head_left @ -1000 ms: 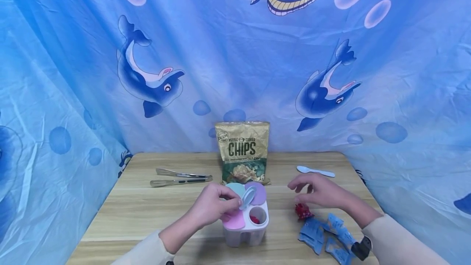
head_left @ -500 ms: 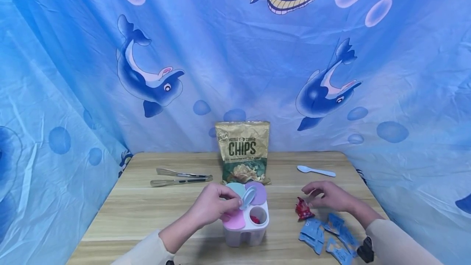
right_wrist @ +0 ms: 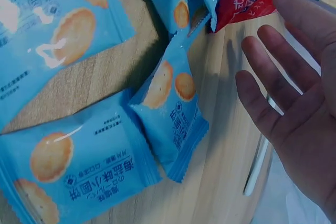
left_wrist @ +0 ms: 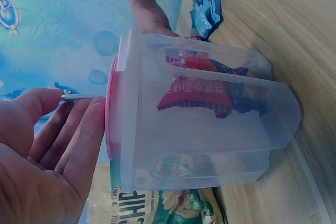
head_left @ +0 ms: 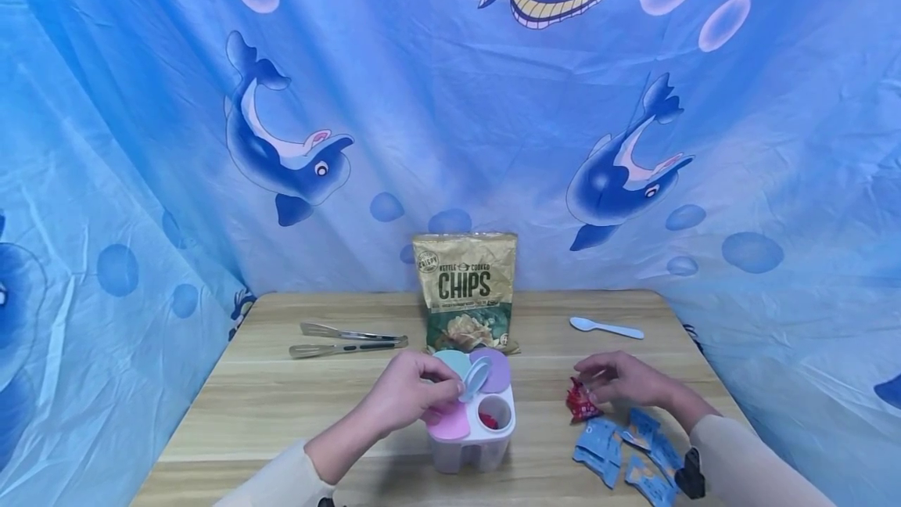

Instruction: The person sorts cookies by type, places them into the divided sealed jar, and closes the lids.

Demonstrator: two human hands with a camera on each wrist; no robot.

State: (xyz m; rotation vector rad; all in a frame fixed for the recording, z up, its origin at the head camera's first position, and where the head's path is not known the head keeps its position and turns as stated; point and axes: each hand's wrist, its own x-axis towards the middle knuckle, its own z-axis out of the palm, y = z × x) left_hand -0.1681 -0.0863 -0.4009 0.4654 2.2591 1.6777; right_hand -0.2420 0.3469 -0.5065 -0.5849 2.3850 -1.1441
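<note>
Over the container (head_left: 446, 456), left fingers (left_wrist: 92, 124): pinching the raised pale-blue lid (head_left: 477, 377), forearm (head_left: 345, 440) slanting in.
Right fingers (right_wrist: 281, 59): loosely spread, palm down, beside the red packet (head_left: 581, 405); contact is hard to judge.
Red packet: on the desk (head_left: 281, 397), near blue packets (head_left: 598, 448).

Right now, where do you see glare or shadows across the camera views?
Head view: soft shadow on the light wooden table, left of the white plastic container; left wrist view: dim, the left hand shaded; right wrist view: white glare on one shiny blue plastic cracker packet, dark shadow beside it.
</note>
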